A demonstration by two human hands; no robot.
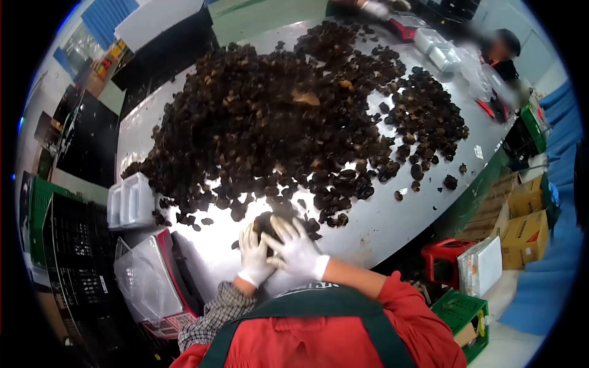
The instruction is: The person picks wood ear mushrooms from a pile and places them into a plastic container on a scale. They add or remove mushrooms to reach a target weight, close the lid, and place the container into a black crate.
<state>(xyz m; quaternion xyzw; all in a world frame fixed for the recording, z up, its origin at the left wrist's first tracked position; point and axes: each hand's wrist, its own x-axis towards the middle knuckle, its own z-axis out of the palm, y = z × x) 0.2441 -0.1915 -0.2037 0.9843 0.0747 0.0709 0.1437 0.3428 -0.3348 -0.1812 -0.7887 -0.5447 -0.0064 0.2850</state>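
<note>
One table is being logged, carrying one heap of mushrooms; loose pieces are being left uncounted, too many. Two gloved hands are being recorded: left hand, right hand. Two red scales are being noted: near scale, far scale. One stack of white trays and two clear tubs are being entered. Three green crates, at least three cartons and one red stool are being tallied. One other person is being noted at the far end.
</note>
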